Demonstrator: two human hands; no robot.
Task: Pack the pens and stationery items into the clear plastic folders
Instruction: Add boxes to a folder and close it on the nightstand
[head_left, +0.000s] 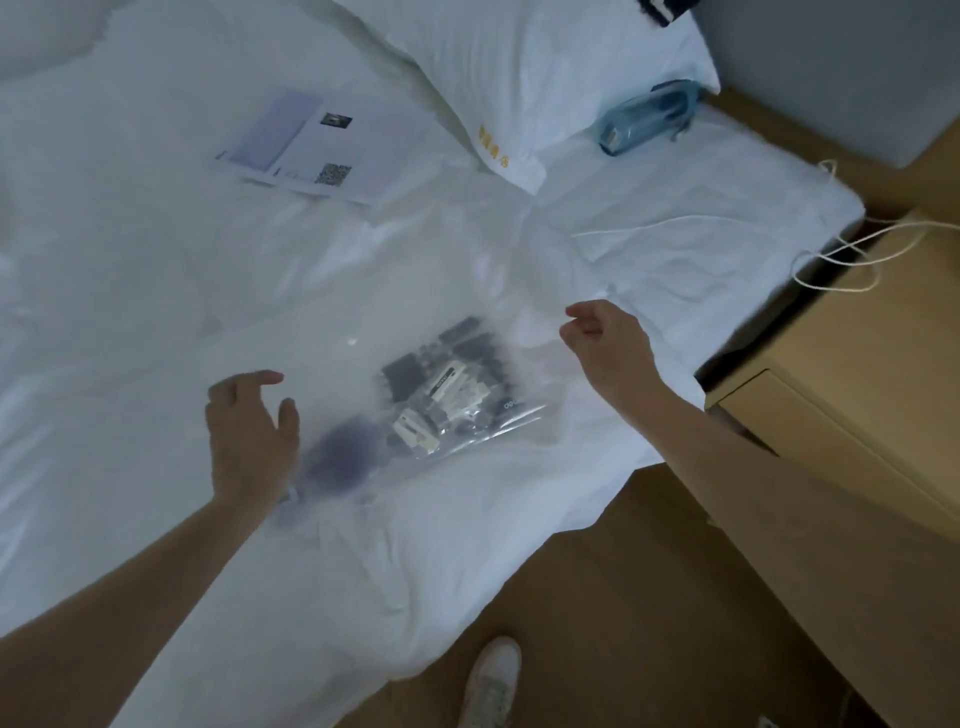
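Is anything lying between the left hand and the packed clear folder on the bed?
Nothing visible does. The left hand hovers at the clear folder's near edge, its stationery already inside.

Pillow (524, 78) and papers (311, 148) beyond folder (436, 384)

Blurred dark items (441, 384) inside clear folder (363, 291), individual pieces indistinguishable.

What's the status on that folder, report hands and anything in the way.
Left hand open, over the clear folder's near edge. Right hand loosely curled, holding nothing visible. Stationery already inside the folder. Nothing in the way.
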